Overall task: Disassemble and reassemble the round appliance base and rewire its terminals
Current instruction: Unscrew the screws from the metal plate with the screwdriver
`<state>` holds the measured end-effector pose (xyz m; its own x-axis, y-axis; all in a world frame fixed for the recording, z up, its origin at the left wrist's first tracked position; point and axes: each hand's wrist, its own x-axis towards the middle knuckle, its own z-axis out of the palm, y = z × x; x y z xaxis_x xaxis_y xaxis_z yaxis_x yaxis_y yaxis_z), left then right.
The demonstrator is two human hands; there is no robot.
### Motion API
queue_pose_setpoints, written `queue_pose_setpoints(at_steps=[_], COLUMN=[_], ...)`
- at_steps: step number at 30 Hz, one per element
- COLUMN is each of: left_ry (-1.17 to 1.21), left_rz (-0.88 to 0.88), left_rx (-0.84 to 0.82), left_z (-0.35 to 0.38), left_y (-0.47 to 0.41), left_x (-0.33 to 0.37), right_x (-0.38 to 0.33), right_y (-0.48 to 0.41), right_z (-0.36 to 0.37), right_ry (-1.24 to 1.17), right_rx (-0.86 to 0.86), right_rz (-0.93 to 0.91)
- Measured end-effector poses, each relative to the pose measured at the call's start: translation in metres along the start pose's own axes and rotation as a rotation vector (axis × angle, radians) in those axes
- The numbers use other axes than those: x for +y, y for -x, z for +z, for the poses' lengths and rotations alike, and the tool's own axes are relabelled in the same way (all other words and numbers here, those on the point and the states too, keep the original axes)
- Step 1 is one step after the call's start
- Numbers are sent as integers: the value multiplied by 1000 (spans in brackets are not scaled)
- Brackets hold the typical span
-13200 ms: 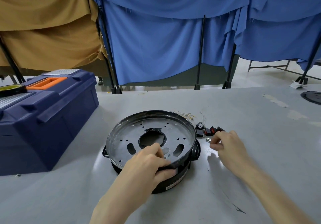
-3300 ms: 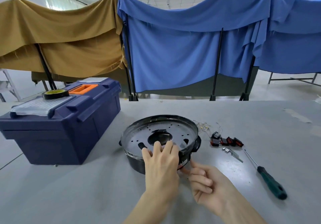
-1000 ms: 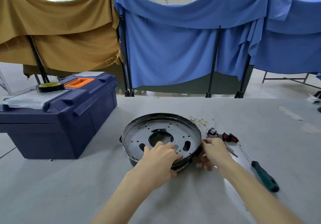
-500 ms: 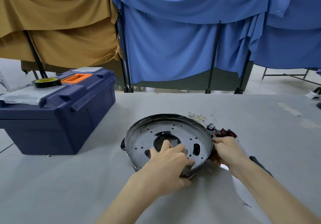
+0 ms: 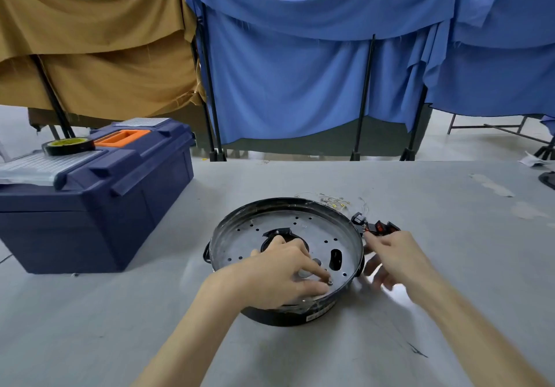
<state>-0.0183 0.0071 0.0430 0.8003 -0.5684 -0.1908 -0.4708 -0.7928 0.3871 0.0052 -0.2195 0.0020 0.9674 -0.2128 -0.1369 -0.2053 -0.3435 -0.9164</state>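
The round base sits on the desk, directly under the left hand. That hand's grip is nearly closed, with thumb and forefinger pinching what looks like a small screw against the metal plate by the near rim. The right hand lies just beside the base's right edge, blurred, its grip loose and holding nothing, close to the black-and-red switch parts. A blue toolbox stands well apart on the left. Bare desk lies to the right and in front.
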Motion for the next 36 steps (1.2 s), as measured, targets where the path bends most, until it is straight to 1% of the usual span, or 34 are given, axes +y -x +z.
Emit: queue_pose_setpoints(at_steps=[1,3,5,7,10,13,17,20,22,23,24,25,26,27,28,29,30,31,32,34,36], left_ry=[-4,0,-41,-82,-72,-48,-14,-9,-14,-20,-32,-43,-39,-6,49,94,86,18,-65,-197,-230], left_rz=[14,20,27,44,73,91,102,101,96,90,83,77,70,65,63,71,81,91,100,119,106], left_rx=[25,90,156,186,205,218,207,206,212,215,218,225,245,292,371,482,601,700,761,776,724], left_z=[0,0,1,3,8,10,9,9,10,10,10,10,10,9,8,7,5,4,3,1,-1], left_y=[-2,-8,-14,-17,-19,-20,-20,-20,-20,-19,-19,-19,-18,-18,-17,-16,-16,-16,-17,-19,-20], left_x=[-1,-3,-3,-2,-5,-9,-10,-11,-11,-10,-9,-7,-5,-2,1,3,4,6,6,7,6], right_x=[0,-2,-2,1,8,10,13,14,10,6,0,-7,-15,-25,-35,-43,-51,-58,-64,-73,-80], right_y=[-3,-7,-12,-14,-16,-15,-16,-15,-14,-13,-10,-6,0,7,15,21,25,28,30,32,31], right_z=[-8,-26,-43,-54,-53,-46,-43,-43,-44,-44,-44,-43,-41,-38,-35,-33,-30,-26,-21,-9,2], right_ry=[85,327,540,650,764,825,826,767,674,597,498,377,239,114,42,46,97,155,203,278,343], right_rx=[73,218,312,301,175,138,197,244,312,360,395,393,343,245,125,7,-98,-187,-258,-320,-305], right_rz=[-60,-143,-126,-32,132,152,98,74,24,-30,-99,-172,-235,-287,-338,-391,-433,-463,-484,-527,-576])
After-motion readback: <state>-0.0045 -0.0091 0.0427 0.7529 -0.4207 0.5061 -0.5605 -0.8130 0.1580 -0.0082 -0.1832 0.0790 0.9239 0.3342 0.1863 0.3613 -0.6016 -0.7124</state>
